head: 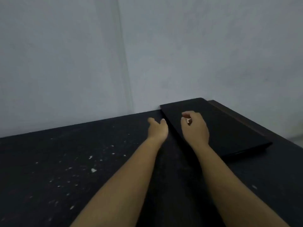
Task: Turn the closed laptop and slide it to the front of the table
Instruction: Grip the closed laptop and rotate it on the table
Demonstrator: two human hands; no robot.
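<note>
A closed black laptop (pixel 226 126) lies flat at the back right of the dark table (pixel 82 161), its far end against the wall and its long side angled toward me. My left hand (pixel 157 128) reaches out just left of the laptop's left edge, thumb and fingers apart, holding nothing. My right hand (pixel 195 126) hovers over the laptop's lid with the fingers curled downward. Whether its fingertips touch the lid is unclear. A ring shows on one finger.
A pale grey wall (pixel 147 54) rises directly behind the table. White flecks and chips (pixel 93 170) are scattered over the table's left half. The table's right edge (pixel 246 122) runs close beside the laptop.
</note>
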